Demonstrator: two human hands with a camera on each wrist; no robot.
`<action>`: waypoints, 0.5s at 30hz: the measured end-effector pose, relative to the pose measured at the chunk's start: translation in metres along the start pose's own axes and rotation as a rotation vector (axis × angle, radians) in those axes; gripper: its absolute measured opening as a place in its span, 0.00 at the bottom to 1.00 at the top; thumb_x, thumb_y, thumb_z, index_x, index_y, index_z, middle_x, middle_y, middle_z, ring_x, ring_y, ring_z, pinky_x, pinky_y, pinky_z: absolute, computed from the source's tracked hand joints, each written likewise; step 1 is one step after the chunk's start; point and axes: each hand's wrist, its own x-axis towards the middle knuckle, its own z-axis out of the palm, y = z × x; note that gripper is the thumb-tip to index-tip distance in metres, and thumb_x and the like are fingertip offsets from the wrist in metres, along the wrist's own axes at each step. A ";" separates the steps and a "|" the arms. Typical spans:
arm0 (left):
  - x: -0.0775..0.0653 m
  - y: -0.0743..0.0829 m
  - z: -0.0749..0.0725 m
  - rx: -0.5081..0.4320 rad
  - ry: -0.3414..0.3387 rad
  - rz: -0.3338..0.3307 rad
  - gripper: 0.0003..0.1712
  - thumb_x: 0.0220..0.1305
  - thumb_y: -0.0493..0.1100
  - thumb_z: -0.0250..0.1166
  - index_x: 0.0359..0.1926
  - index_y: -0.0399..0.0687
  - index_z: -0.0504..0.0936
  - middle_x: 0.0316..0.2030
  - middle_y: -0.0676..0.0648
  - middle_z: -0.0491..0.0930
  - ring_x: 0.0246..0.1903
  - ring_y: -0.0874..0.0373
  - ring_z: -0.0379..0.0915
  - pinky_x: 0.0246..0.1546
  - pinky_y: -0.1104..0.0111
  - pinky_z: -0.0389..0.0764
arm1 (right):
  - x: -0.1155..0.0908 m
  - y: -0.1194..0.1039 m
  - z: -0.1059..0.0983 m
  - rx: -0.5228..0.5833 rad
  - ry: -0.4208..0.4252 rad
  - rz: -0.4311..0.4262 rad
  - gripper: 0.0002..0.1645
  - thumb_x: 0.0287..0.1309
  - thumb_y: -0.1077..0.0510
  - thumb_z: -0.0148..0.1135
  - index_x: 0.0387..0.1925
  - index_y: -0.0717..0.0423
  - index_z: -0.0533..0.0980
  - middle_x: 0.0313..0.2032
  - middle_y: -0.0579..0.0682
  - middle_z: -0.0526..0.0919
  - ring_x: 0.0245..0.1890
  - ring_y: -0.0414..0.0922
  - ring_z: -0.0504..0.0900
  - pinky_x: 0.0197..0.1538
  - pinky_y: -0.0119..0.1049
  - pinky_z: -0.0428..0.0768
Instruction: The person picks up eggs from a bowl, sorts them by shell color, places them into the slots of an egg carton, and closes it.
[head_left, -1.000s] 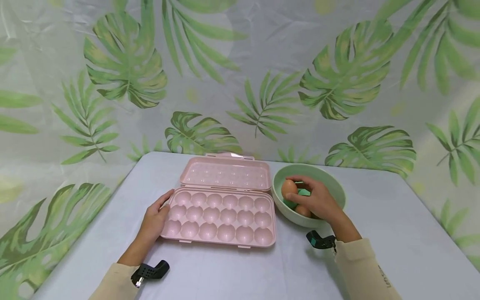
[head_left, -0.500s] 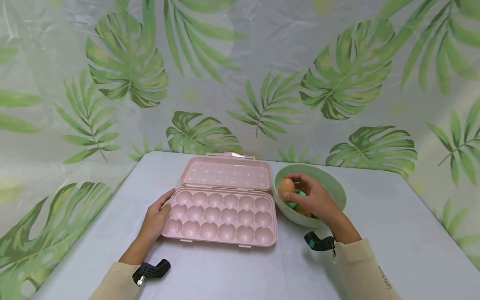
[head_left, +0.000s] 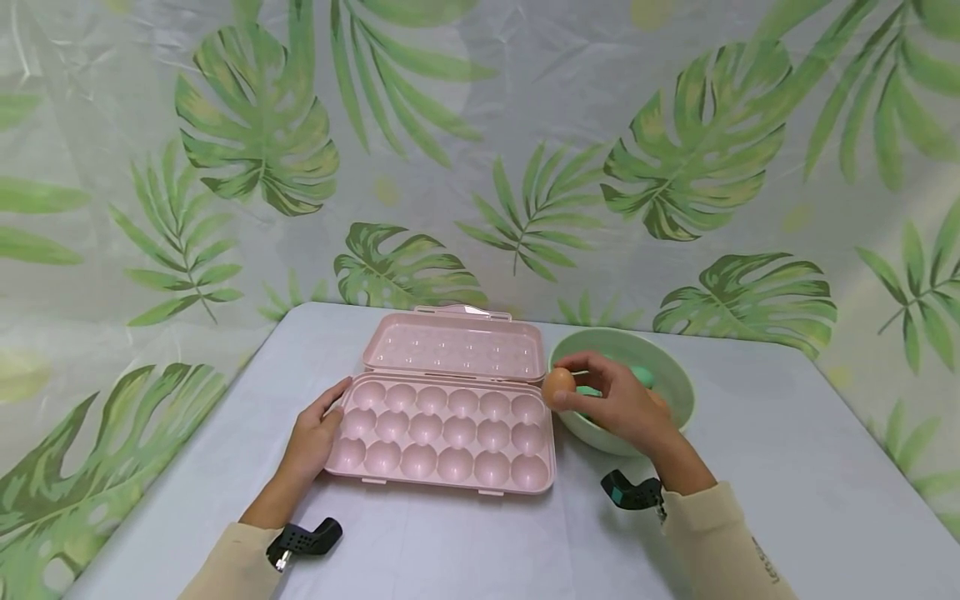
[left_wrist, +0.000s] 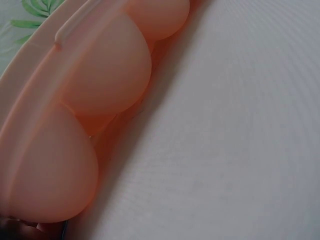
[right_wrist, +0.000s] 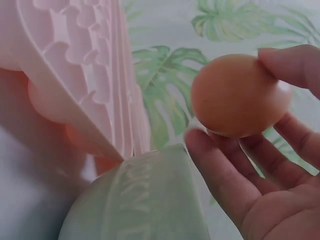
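- Left of the pink egg box [head_left: 441, 417] and nearer to us, we see a beige left sleeve [head_left: 232, 567] with a black wrist device [head_left: 303, 540] just beyond its cuff.
- At the box's left edge, the left hand [head_left: 309, 433] grips the side, its thumb lying on the rim.
- The box itself sits on the white table [head_left: 420, 542], and we count three rows of six round cups in it.
- Behind the cups, joined along the box's far edge, the lid [head_left: 455, 348] lies folded back. Farther behind the box hangs a leaf-patterned backdrop [head_left: 420, 108].
- Just beside the box's right edge, we find a brown egg [head_left: 558, 388] in the air, pinched between the thumb and fingers of the right hand [head_left: 626, 410].
- Under that hand, right of the box, stands a pale green bowl [head_left: 681, 379]; in it we make out green egg-shaped pieces [head_left: 642, 377] and something brownish, partly hidden.
- Farther right of the box and nearer to us comes the right sleeve [head_left: 720, 533].
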 end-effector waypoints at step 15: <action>-0.001 0.001 0.000 -0.005 0.000 0.003 0.26 0.72 0.34 0.44 0.70 0.40 0.64 0.70 0.42 0.61 0.72 0.49 0.48 0.71 0.55 0.49 | 0.001 0.005 0.011 -0.135 -0.018 -0.050 0.24 0.52 0.52 0.72 0.51 0.54 0.78 0.47 0.48 0.83 0.47 0.47 0.82 0.53 0.50 0.78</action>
